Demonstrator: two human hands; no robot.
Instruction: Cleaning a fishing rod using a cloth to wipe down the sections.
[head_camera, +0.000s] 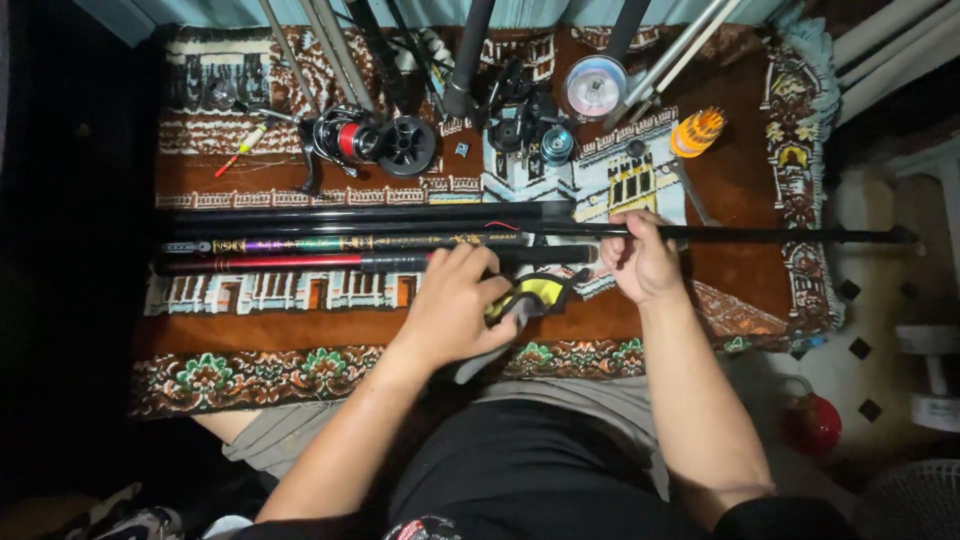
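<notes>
Left hand: my left hand (455, 305) grips a yellow-black cloth (530, 297) at frame centre, mostly hidden beneath it.
Right hand: my right hand (640, 260) pinches the thin black rod (760, 234).
Rod tip: fades at right.
Rug: patterned rug (740, 180) carries reels (350, 138), partly shadowed.

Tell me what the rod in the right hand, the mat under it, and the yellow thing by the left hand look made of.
Rod: glossy black, likely carbon or fibreglass. Mat: woven textile, patterned, fringed edge. Yellow thing: soft cloth, folded; unclear.
</notes>
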